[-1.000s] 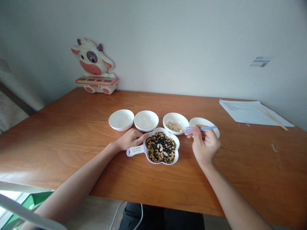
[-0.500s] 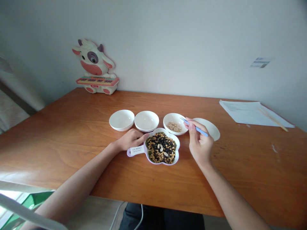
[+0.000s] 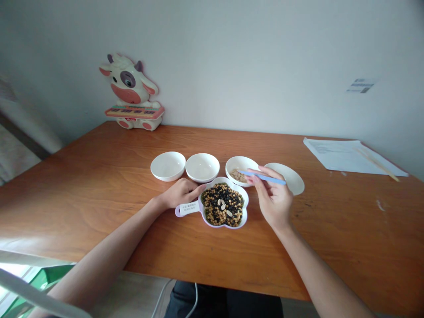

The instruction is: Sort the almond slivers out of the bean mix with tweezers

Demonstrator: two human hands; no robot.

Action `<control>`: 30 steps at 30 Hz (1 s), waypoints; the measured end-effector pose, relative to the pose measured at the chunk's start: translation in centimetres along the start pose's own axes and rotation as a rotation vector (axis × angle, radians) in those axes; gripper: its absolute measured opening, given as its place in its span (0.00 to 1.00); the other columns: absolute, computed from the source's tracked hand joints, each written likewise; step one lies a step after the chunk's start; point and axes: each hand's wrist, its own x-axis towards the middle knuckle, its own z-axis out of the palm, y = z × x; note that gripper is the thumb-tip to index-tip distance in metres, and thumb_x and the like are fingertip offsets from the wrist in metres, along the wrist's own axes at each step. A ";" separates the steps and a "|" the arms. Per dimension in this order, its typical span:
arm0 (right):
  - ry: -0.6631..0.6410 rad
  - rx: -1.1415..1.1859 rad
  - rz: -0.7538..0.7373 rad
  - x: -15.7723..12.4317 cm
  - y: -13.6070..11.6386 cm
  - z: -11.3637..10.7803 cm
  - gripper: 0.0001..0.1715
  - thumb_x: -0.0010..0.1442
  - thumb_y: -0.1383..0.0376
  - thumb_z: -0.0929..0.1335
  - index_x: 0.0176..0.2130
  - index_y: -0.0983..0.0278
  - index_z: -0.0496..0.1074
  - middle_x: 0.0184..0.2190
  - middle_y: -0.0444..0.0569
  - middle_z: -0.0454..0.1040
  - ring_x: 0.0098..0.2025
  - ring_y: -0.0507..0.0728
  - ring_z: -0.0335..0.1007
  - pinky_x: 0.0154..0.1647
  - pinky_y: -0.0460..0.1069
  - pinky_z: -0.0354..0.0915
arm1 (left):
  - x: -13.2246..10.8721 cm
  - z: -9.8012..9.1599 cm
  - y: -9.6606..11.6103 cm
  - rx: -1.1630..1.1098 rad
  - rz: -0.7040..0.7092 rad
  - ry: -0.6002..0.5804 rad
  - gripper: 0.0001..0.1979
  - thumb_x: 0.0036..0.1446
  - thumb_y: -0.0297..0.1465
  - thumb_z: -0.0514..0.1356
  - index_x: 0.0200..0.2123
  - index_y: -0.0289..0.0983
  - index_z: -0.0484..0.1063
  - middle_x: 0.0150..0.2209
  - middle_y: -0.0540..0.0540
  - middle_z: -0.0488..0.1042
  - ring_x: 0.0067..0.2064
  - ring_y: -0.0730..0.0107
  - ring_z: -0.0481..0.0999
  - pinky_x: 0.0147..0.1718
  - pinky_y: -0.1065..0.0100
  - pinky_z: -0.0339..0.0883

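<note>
right fingers [image 3: 255,173] pinched together on slim blue plastic tool [image 3: 265,177], tip over bowl of pale nut bits [image 3: 233,162], right hand [image 3: 273,198] overlapping that bowl's right rim from camera side. shallow white dish [image 3: 293,183] just beside fingers, partly blocked by them. left fingers [image 3: 195,187] together, not clamped on anything, tips at rim of white flower-shaped dish [image 3: 212,222], left hand [image 3: 182,193] just above dish's labelled handle [image 3: 188,208]. beans, dark seaweed, pale seeds [image 3: 222,205] heaped in dish. left white bowl [image 3: 168,166], middle white bowl [image 3: 202,168] behind left hand. all on wooden table [image 3: 99,185]; paper sheet [image 3: 344,155] with thin wooden sticks [image 3: 376,161] well right, cow toy keyboard [image 3: 129,95] against wall.
</note>
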 end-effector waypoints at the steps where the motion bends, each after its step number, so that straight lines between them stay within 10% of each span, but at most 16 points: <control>1: -0.033 0.014 0.013 -0.1 0.0 0.0 0.16 0.66 0.64 0.71 0.53 0.61 0.72 0.45 0.52 0.83 0.38 0.56 0.83 0.40 0.52 0.81 | 0.0 0.0 0.0 -0.001 0.000 -0.003 0.31 0.73 0.43 0.46 0.18 0.35 0.58 0.16 0.52 0.60 0.20 0.79 0.57 0.19 0.75 0.52; 10: -0.380 -0.214 -0.163 -0.5 -1.1 -0.5 0.03 0.65 0.65 0.70 0.39 0.61 0.76 0.30 0.45 0.82 0.24 0.51 0.76 0.26 0.45 0.73 | 0.1 0.0 -0.1 0.011 -0.017 -0.019 0.31 0.73 0.43 0.46 0.18 0.34 0.58 0.17 0.52 0.60 0.20 0.80 0.56 0.19 0.75 0.51; 30: -0.508 -0.246 -0.170 -0.3 -1.2 -0.6 0.06 0.64 0.63 0.70 0.36 0.62 0.77 0.25 0.43 0.79 0.19 0.48 0.66 0.20 0.44 0.64 | 0.1 0.1 0.0 -0.008 0.006 0.001 0.31 0.73 0.43 0.47 0.17 0.34 0.59 0.16 0.52 0.60 0.19 0.80 0.57 0.17 0.75 0.50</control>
